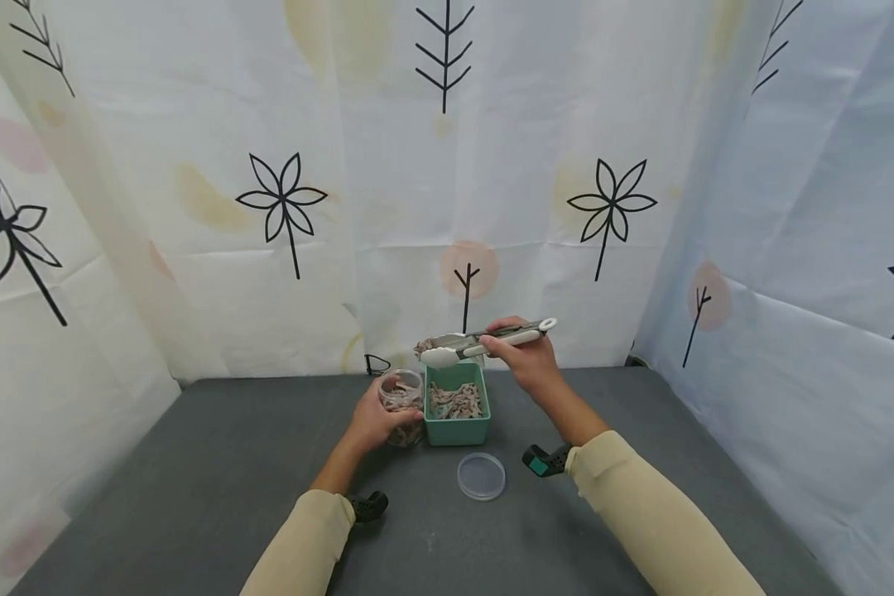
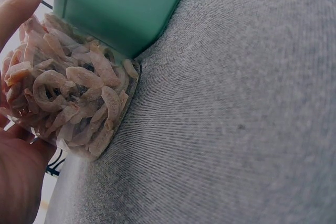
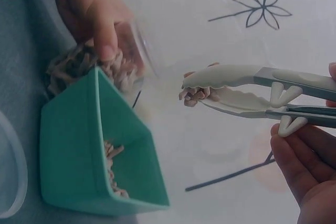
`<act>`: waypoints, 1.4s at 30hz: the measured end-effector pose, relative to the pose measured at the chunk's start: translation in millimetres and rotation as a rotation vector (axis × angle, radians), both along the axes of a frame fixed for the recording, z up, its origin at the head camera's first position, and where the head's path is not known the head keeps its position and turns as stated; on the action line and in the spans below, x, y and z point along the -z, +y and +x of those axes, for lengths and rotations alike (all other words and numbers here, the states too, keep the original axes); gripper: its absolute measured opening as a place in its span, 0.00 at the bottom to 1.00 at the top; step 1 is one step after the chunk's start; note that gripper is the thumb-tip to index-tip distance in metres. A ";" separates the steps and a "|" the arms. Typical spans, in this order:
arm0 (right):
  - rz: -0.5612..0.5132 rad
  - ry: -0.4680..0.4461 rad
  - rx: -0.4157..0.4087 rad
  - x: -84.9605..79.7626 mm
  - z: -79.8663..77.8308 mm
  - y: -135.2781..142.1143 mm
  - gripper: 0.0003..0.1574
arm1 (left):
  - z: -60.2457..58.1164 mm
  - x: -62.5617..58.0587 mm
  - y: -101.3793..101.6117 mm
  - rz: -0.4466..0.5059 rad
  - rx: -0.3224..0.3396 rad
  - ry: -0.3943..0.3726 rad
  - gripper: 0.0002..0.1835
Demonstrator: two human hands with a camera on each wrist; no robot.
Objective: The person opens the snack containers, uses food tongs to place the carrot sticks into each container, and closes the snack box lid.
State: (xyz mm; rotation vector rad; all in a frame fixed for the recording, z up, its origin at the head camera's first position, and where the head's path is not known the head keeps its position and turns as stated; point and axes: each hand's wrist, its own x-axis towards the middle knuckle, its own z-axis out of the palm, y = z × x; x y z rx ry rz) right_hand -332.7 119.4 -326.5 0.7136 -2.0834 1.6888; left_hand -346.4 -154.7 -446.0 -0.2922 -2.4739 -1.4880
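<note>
My left hand [image 1: 371,420] holds a clear jar [image 2: 79,90] round its side, thumb toward the green box. Wrinkled, pale brown dried strips and curled pieces fill most of the jar, whose mouth has no lid on it. Right beside it stands an open green box [image 1: 457,432] with more of the same pieces [image 1: 458,403] inside. My right hand [image 1: 531,362] grips white-and-grey tongs [image 1: 520,334] by the handles, above the box. Between the scalloped tong tips, a small clump of dried pieces [image 3: 195,95] is pinched, level with the space over the jar and box.
A round clear lid [image 1: 481,477] lies flat on the dark grey table [image 1: 216,480], in front of the box. Behind the table hangs a white cloth [image 1: 387,207] with plant drawings, and more cloth closes off both sides. Dark bands [image 1: 547,460] sit at both wrists.
</note>
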 end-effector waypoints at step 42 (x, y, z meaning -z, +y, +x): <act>-0.025 -0.038 -0.060 -18.1 29.6 1.8 0.18 | -0.4 1.8 -0.8 -0.003 -0.005 -0.015 0.45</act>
